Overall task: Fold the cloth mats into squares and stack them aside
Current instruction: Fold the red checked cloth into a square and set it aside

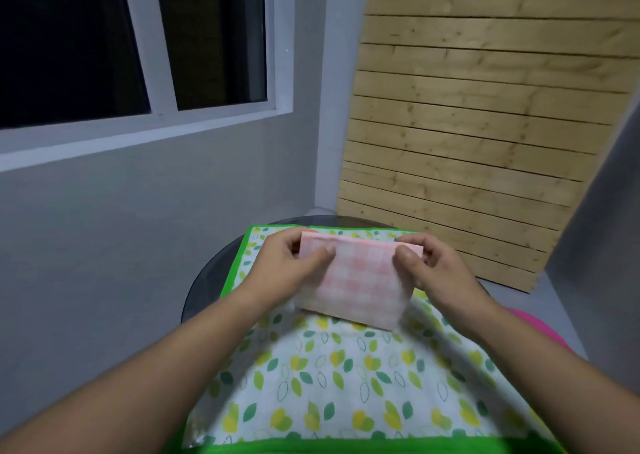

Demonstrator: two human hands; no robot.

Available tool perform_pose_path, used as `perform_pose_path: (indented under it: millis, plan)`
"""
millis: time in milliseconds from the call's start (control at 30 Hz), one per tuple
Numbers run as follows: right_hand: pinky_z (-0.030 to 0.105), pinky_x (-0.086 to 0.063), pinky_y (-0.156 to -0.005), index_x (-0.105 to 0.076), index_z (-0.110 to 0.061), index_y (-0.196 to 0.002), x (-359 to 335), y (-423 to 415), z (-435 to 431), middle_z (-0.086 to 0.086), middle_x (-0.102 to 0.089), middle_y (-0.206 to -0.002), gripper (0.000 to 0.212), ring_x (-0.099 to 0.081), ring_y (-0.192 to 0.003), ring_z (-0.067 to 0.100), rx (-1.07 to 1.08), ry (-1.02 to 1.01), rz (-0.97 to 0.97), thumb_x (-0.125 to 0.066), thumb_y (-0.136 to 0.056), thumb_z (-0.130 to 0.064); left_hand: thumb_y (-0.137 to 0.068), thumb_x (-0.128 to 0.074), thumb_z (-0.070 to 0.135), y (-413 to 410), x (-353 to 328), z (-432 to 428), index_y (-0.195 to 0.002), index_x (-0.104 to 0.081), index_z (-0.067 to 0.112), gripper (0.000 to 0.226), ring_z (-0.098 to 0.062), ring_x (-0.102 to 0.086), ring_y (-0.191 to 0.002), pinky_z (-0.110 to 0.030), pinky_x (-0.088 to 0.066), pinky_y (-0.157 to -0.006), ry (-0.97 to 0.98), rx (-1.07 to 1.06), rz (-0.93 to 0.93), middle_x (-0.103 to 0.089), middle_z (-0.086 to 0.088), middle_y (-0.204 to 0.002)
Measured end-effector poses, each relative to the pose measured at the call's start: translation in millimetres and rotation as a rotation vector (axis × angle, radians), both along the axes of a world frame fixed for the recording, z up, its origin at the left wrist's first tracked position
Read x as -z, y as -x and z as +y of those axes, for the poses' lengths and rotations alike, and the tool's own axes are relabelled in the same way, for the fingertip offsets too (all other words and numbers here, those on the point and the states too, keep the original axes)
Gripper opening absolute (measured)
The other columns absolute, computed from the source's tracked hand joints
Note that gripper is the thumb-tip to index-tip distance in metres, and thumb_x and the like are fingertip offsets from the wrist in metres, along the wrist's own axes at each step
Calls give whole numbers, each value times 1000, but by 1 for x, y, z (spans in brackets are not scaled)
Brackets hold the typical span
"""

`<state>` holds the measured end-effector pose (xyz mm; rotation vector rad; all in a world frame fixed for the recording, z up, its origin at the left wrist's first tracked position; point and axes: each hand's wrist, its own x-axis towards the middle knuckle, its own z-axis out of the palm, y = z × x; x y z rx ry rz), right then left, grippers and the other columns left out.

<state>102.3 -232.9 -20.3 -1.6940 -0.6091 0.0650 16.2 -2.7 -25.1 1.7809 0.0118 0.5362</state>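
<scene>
A pink and white checked cloth mat, folded into a small rectangle, is held up above the table. My left hand pinches its upper left corner with the thumb on the front. My right hand pinches its upper right corner the same way. Under it lies a white cloth mat with green and yellow leaves and a green border, spread flat over the table and reaching to the near edge.
A dark round table stands under the leaf mat, close to a grey wall with a window at the left. A wooden slatted panel leans against the wall behind. Something bright pink shows at the table's right.
</scene>
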Motion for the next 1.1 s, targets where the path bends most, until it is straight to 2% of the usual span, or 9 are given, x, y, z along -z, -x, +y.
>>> perform_pose_path:
  millis: [100, 200, 333, 433, 600, 767, 833, 1000, 1100]
  plan:
    - [25, -54, -67, -55, -14, -122, 16, -8, 1, 8, -76, -100, 38, -73, -88, 18, -60, -73, 249, -69, -88, -17, -90, -72, 15, -16, 7, -5, -100, -73, 7, 12, -14, -74, -84, -27, -59, -70, 142, -61, 30, -78, -3, -94]
    - [37, -57, -75, -52, -14, -124, 40, -14, 1, 14, -75, -99, 43, -73, -91, 27, -32, 87, 325, -72, -86, -9, -89, -74, 20, -30, 23, -1, -111, -66, 13, 24, -15, -75, -89, -32, -60, -76, 232, -77, 154, -77, -3, -102]
    - [15, -51, -60, -60, -12, -116, 57, -18, 5, -3, -75, -74, 29, -72, -73, 11, -5, 223, 304, -70, -88, -10, -87, -76, 20, -35, 38, 11, -125, -49, 16, 47, -18, -75, -87, -32, -58, -73, 269, -45, 425, -75, -5, -104]
    - [15, -49, -58, -63, -12, -112, 63, -25, 9, -4, -72, -66, 23, -71, -66, 10, 50, 220, 327, -69, -90, -15, -86, -77, 14, -36, 43, 21, -129, -48, 16, 51, -17, -73, -88, -25, -55, -67, 191, -26, 542, -73, -2, -102]
    - [13, -44, -48, -58, -19, -116, 66, -29, 14, -10, -63, -60, 36, -64, -53, 2, 95, 312, 346, -75, -85, -22, -84, -77, 15, -35, 43, 29, -133, -52, 28, 56, -15, -70, -95, -22, -53, -67, 45, 57, 700, -71, 2, -111]
    - [15, -43, -55, -49, -21, -128, 64, -28, 17, -7, -61, -77, 52, -63, -67, 8, 119, 438, 316, -76, -84, -25, -86, -76, 14, -37, 48, 29, -139, -53, 28, 60, -13, -66, -99, -21, -53, -76, -103, 72, 742, -67, 7, -117]
    - [18, -41, -57, -46, -19, -135, 66, -28, 19, -7, -57, -80, 55, -60, -70, 8, 156, 470, 293, -72, -88, -25, -85, -77, 16, -38, 52, 27, -139, -55, 22, 58, -14, -66, -101, -23, -53, -83, -131, 24, 747, -66, 6, -121]
    - [24, -44, -67, -49, -17, -137, 64, -28, 20, -8, -57, -84, 48, -60, -85, 15, 176, 569, 232, -65, -92, -23, -82, -82, 27, -37, 52, 24, -135, -52, 16, 62, -13, -54, -96, -19, -44, -71, -242, -62, 809, -57, 3, -121]
    - [28, -47, -80, -53, -15, -134, 61, -25, 20, -6, -58, -92, 46, -60, -94, 19, 179, 658, 176, -66, -91, -23, -79, -84, 32, -39, 55, 25, -101, -55, 17, 40, -13, -52, -78, -23, -43, -64, -287, -115, 838, -57, 3, -95]
